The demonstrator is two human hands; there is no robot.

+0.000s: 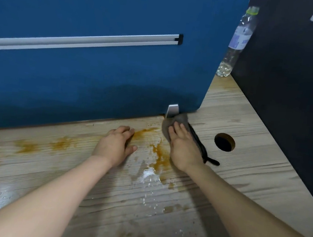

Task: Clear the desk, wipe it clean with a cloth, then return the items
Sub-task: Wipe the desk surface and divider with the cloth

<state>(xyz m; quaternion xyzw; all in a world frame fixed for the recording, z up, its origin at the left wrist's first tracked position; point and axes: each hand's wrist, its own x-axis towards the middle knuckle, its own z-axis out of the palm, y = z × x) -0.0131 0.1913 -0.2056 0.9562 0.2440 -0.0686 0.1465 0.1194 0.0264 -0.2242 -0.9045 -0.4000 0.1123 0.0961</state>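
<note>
Right hand [184,149] presses cloth [172,124] flat, fingers straight, at divider [99,65] foot to scrub stain [159,155]. Left hand [115,145] spread on desk [231,183] near divider, bracing. Bottle [235,42] beside divider.

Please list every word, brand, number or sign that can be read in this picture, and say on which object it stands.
No text can be read here.
Bottle label: blue and white with dark marks, too blurred to read.
Blue partition, its silver rail, the wooden desk and the cloth: no writing visible.
</note>
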